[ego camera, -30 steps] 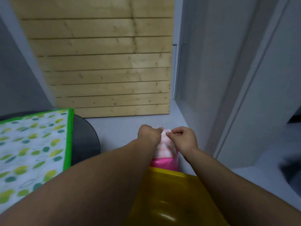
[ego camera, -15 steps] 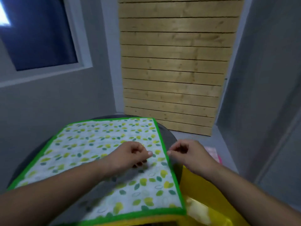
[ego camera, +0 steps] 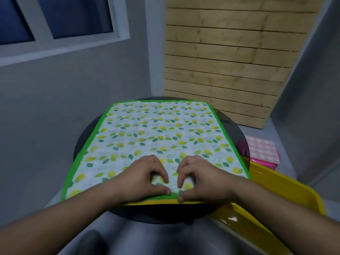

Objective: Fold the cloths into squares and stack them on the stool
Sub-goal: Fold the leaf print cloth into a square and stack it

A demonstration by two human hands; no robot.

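At the far left, high on the grey wall, you have a window [ego camera: 55, 21] with a pale frame. Below it stands the round dark table [ego camera: 82, 137], and the leaf cloth [ego camera: 156, 129], white with green and yellow leaves and a green hem, lies spread flat on it and covers most of the top. Its left corners reach close to the left rim of the table. At the near edge of the table your left hand [ego camera: 145, 179] is curled, and its thumb and forefinger pinch the cloth just behind the near hem. Your right hand [ego camera: 200, 179] is just beside it and takes the same hem in the same pinch, so that the two thumbs almost meet. A thin yellow strip [ego camera: 156, 202] shows under this hem; I cannot tell what it belongs to. Behind the table, to the right, a wooden panel [ego camera: 230, 61] of horizontal boards leans on the wall. Right of the table, low, is a yellow tub [ego camera: 287, 192], close against the table rim. Beyond the tub stands the pink stool [ego camera: 265, 163], and one folded pink checked cloth [ego camera: 261, 150] lies on top of it.
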